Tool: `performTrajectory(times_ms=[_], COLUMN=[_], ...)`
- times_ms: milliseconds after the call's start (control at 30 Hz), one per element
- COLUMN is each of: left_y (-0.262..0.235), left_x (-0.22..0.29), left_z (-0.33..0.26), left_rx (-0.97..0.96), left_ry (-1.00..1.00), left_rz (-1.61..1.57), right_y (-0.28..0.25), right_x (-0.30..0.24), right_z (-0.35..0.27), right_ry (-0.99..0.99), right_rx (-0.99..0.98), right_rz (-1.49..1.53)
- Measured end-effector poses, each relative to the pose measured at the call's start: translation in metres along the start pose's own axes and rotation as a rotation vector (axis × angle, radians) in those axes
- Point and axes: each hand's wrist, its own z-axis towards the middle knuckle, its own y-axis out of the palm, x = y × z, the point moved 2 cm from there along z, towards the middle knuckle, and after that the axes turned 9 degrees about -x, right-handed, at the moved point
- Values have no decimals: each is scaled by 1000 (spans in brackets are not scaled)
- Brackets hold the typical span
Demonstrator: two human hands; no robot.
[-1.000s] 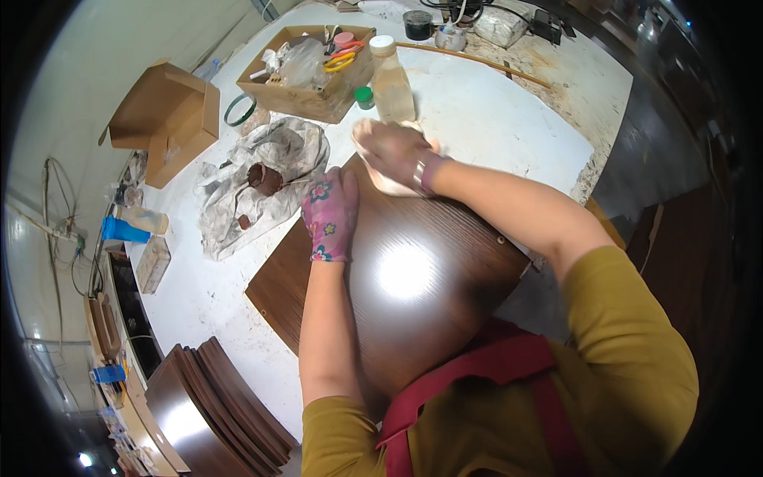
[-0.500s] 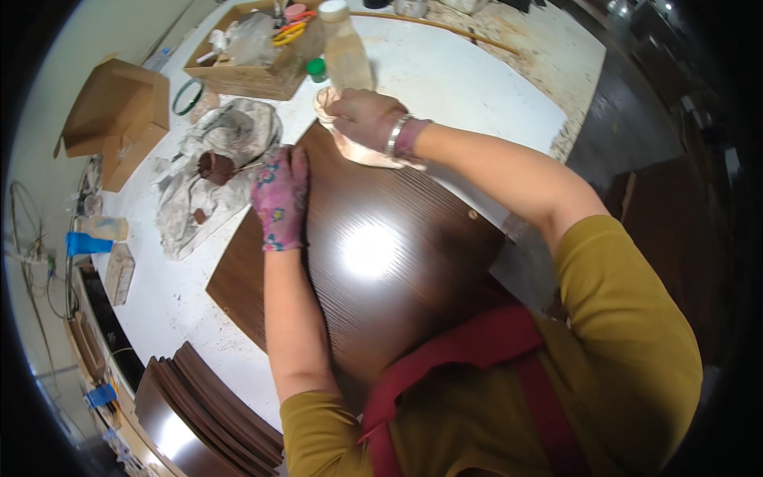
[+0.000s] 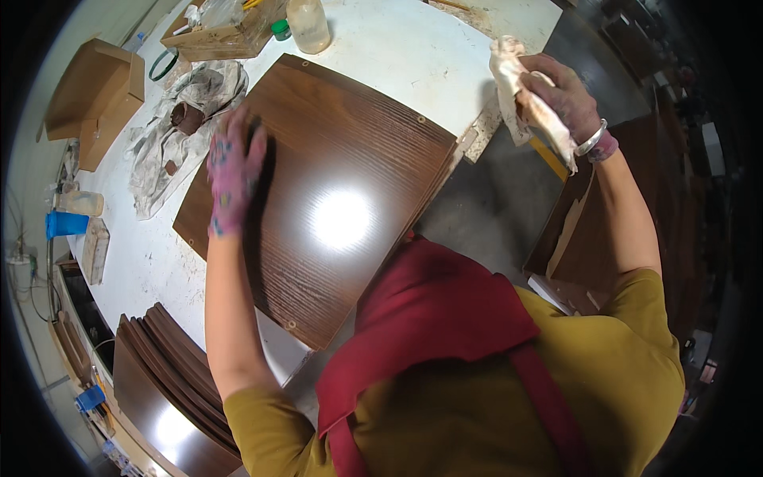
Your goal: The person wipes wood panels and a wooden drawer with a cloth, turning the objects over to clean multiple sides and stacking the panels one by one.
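Gloved left hand point(image 3: 234, 173) pressed flat, open, on glossy dark wood-grain panel point(image 3: 334, 199); right hand point(image 3: 560, 95) clutching crumpled, seemingly stained white rag point(image 3: 524, 99).

Glossy dark-brown wood-grain panel point(image 3: 334, 199)

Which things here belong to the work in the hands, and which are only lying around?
In use:
- dark brown wood panel, under the gloved left hand
- pale rag, gripped by the right hand

Lying about:
- crumpled stained cloths
- plastic bottle
- wooden tray of supplies
- cardboard box
- stack of dark panels
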Motion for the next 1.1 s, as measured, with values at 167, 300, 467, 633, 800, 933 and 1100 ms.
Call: performTrajectory(times_ms=[167,300,467,633,800,933,1100], left_y=[-16,-13,-16,-17,-14,-17,-18], left_x=[49,66,64,70,64,67,63], left_z=[-125,-139,-145,-139,-142,-140,-145], left_rx=[-226,-265,-265,-259,-226,-237,-243], left_ry=[29,13,8,47,36,57,13], left_rz=[326,297,330,333,349,345,310], right_y=[89,244,195,162,154,45,22], right_x=[-30,-32,12,42,56,125,43], right_z=[-22,-73,-29,-24,-16,-2,-31], right_ry=[-375,-670,-378,-450,-206,97,-82], right_rx=[-43,-450,-137,200,186,309,144], right_rz=[-476,-977,-823,-789,-504,-471,-60])
